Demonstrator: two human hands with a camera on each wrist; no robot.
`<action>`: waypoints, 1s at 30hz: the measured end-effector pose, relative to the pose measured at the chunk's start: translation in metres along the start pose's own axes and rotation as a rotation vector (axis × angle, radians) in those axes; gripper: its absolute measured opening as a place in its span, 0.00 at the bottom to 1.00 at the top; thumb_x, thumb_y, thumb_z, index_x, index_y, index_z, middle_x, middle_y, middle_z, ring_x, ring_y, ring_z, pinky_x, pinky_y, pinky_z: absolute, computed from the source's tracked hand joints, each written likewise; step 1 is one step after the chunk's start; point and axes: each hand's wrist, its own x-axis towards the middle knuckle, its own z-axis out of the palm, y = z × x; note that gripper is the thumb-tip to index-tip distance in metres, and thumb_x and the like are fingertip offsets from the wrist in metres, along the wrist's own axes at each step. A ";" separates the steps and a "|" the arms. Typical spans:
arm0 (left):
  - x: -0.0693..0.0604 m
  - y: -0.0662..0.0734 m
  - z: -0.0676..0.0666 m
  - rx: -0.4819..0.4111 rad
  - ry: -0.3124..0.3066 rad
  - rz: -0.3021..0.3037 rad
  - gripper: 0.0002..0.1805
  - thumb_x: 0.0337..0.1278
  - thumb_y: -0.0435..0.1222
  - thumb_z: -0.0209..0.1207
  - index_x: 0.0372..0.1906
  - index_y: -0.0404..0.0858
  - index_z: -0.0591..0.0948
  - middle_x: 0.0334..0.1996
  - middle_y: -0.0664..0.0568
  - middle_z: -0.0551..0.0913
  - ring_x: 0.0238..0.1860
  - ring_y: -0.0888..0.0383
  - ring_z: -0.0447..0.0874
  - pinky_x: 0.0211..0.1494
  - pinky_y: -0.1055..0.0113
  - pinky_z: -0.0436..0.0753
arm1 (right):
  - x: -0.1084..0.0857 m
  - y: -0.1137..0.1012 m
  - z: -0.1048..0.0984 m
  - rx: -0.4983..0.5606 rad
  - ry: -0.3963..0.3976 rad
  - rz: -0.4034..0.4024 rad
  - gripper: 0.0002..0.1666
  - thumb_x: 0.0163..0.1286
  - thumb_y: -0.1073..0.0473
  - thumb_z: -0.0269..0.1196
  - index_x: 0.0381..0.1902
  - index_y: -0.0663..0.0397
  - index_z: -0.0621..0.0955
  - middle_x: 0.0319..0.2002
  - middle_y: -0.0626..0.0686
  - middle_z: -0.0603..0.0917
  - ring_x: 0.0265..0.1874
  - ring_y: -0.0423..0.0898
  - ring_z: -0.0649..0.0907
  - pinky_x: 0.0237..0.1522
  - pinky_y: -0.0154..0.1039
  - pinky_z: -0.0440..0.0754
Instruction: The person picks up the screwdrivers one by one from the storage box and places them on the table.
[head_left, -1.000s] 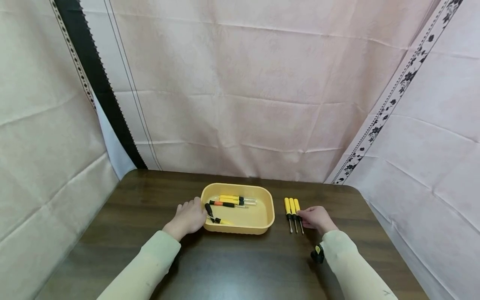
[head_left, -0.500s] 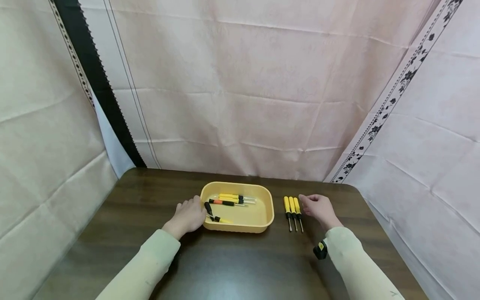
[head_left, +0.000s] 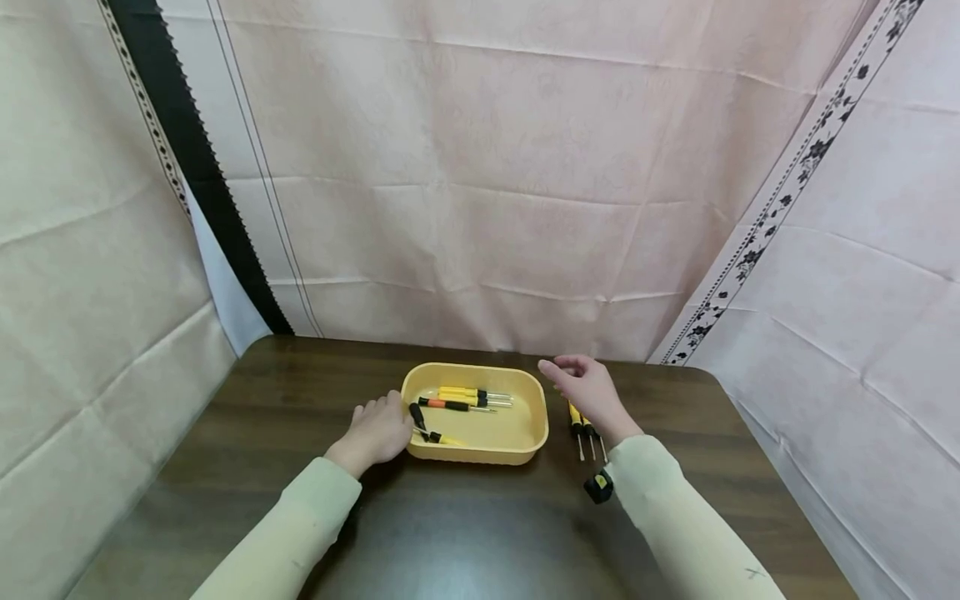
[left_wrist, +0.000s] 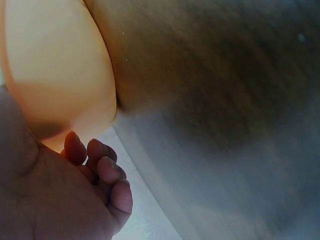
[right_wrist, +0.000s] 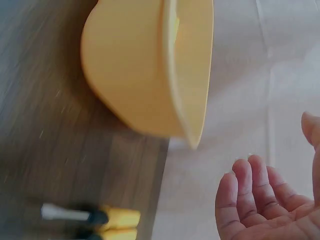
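On the table (head_left: 465, 542), the left hand (head_left: 378, 427) grips the tray (head_left: 472, 457) at its left end; screwdrivers (head_left: 457, 392) lie inside, three others (head_left: 588, 429) to its right. Farther, the right hand (head_left: 588, 387) hovers, fingers loosely extended, before the cloth (head_left: 525, 208).

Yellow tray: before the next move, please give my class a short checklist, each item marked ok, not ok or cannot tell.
1. Yellow tray upright on the table: ok.
2. Left hand at the tray's left end: ok.
3. How firm its hold is: cannot tell.
4. Right hand free: ok, nothing held.
5. Three screwdrivers right of the tray in full head view: not ok, the right hand partly hides them.
6. Tools inside the tray all parallel: not ok, the black-handled one lies at an angle.
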 end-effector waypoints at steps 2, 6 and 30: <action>0.000 0.000 0.000 0.002 -0.001 0.000 0.20 0.69 0.44 0.46 0.53 0.32 0.70 0.35 0.48 0.73 0.36 0.50 0.69 0.44 0.53 0.63 | 0.001 -0.007 0.011 -0.017 -0.001 -0.019 0.42 0.54 0.27 0.65 0.55 0.52 0.78 0.43 0.54 0.81 0.41 0.49 0.82 0.46 0.46 0.78; 0.000 -0.002 0.001 0.001 -0.013 -0.007 0.20 0.69 0.44 0.46 0.53 0.32 0.69 0.36 0.47 0.73 0.37 0.50 0.69 0.43 0.53 0.62 | 0.002 -0.015 0.032 -0.060 -0.023 -0.033 0.42 0.53 0.27 0.65 0.55 0.52 0.79 0.43 0.52 0.80 0.43 0.48 0.79 0.47 0.46 0.76; 0.000 0.000 -0.001 -0.016 0.004 -0.002 0.20 0.69 0.45 0.46 0.53 0.33 0.70 0.37 0.47 0.74 0.37 0.50 0.70 0.43 0.53 0.63 | 0.020 -0.013 0.125 0.009 -0.352 -0.103 0.32 0.59 0.48 0.71 0.56 0.61 0.78 0.40 0.52 0.82 0.39 0.47 0.80 0.42 0.42 0.77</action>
